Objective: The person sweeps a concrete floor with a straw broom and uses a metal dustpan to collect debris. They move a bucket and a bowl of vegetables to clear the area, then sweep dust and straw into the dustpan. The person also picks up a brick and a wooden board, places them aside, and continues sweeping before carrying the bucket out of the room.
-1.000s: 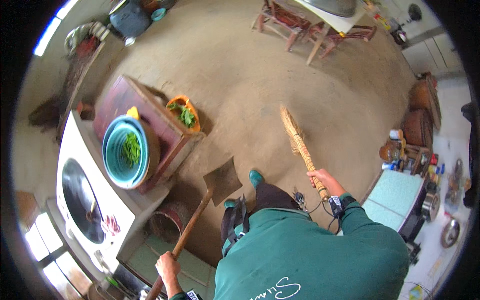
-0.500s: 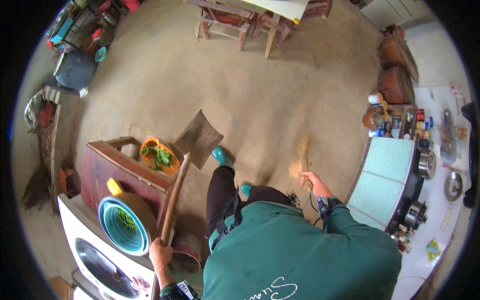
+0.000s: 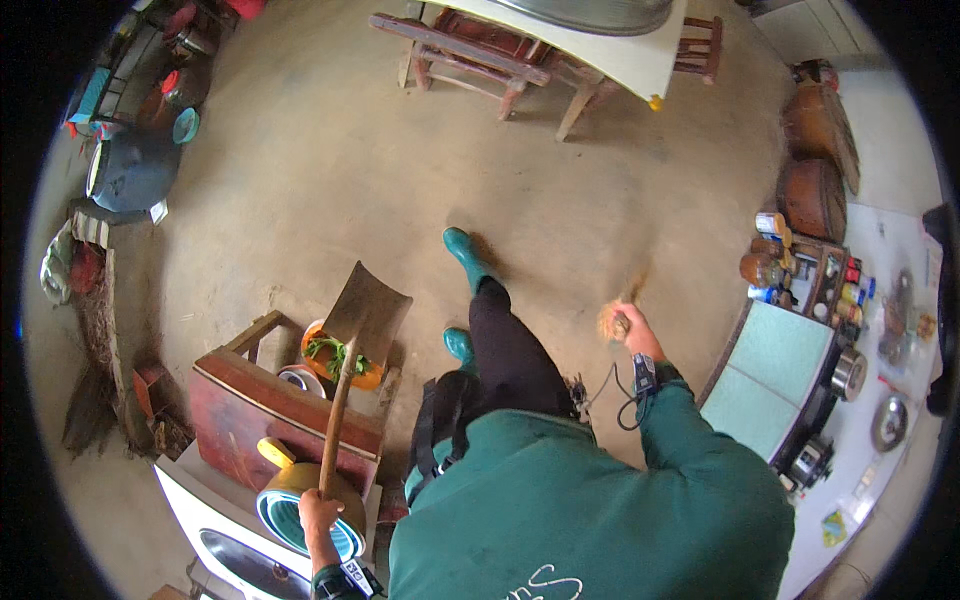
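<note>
My left hand (image 3: 318,514) is closed round the wooden handle of a shovel (image 3: 369,308), low on the left. Its flat metal blade points away from me and covers part of an orange bowl (image 3: 370,378) with green leaves (image 3: 328,352) in it. On the right, my right hand (image 3: 639,335) grips the short end of a straw hand broom (image 3: 612,323). The broom's bristles are partly blurred and hang over the floor. Beneath my left hand stands a pot with a turquoise basin (image 3: 285,515) in it, partly hidden by the hand.
A reddish wooden cabinet (image 3: 235,420) and a white stove top (image 3: 185,490) stand at my left. On the right runs a turquoise tiled counter (image 3: 765,345) with jars and pots. Ahead are a white table (image 3: 650,60) and a wooden bench (image 3: 460,50). A blue barrel (image 3: 135,172) stands far left.
I have stepped forward, with one green boot now ahead. The table looks nearer. The shovel blade has come to overlap the orange bowl, and the broom is drawn in more end-on.
</note>
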`<state>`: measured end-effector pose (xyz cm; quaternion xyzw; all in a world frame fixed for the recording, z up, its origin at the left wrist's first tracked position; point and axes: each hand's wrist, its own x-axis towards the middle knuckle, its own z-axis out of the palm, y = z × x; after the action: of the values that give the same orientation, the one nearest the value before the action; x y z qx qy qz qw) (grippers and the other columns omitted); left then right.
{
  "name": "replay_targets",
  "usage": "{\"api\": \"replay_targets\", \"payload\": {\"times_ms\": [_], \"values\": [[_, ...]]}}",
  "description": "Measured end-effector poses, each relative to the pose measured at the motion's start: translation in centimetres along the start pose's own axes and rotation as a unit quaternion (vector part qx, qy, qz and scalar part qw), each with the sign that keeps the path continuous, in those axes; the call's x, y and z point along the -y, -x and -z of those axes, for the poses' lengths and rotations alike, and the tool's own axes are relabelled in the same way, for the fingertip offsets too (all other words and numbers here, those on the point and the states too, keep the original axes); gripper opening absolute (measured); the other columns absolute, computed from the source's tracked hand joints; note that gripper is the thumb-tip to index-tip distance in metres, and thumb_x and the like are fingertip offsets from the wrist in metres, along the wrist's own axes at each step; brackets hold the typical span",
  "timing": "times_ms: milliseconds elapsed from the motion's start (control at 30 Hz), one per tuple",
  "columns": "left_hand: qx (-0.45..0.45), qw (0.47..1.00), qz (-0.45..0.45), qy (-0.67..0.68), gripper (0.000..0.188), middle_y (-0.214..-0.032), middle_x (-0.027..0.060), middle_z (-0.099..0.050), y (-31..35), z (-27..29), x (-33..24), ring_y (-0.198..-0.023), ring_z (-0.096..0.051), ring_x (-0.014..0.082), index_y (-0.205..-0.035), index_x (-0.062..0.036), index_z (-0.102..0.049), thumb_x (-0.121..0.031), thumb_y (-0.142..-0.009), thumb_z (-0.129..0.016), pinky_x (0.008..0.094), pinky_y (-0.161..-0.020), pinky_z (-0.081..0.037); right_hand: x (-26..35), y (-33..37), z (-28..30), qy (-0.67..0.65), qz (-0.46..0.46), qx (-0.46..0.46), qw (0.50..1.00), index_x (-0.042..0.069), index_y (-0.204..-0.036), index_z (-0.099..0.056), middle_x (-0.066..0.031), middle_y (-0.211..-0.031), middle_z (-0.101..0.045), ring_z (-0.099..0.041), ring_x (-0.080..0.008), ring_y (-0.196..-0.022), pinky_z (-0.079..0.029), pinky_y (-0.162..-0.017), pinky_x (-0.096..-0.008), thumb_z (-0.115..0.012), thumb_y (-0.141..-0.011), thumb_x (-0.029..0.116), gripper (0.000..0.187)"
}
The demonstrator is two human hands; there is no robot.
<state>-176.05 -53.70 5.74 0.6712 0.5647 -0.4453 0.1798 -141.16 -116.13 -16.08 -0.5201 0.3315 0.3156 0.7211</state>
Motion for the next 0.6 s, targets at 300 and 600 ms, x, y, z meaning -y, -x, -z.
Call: {"api": "replay_targets", "payload": {"times_ms": [300,600], "values": [[0.057,0.989,0.080,0.109,0.016,-0.055,0.0112,-0.056,-1.0,4.4,-7.8,-0.046,-0.058,0.0197,-0.073,0.0047,-0.061,-0.002,-0.062,-0.071,0.0330,-0.041,-0.045,11.9,-13.3,-16.9,0.184,-0.268,0.091,0.941,0.006,-0.073,-0.054,-0.0069,-0.057,-0.054,-0.053,-0.0193,-0.049,-0.044,-0.045,-0.0329,-0.060,-0.083,0.017,0.016],[0.061,0.985,0.059,0.151,0.014,-0.056,0.0094,-0.056,-2.5,6.2,-9.7,-0.042,-0.054,0.0180,-0.073,0.0027,-0.058,0.000,-0.064,-0.069,0.0320,-0.037,-0.041,21.4,-19.7,-23.0,0.460,-0.141,-0.065,0.874,0.002,-0.066,-0.055,-0.0090,-0.055,-0.054,-0.055,-0.0205,-0.046,-0.047,-0.043,-0.0347,-0.059,-0.075,0.010,0.013]]}}
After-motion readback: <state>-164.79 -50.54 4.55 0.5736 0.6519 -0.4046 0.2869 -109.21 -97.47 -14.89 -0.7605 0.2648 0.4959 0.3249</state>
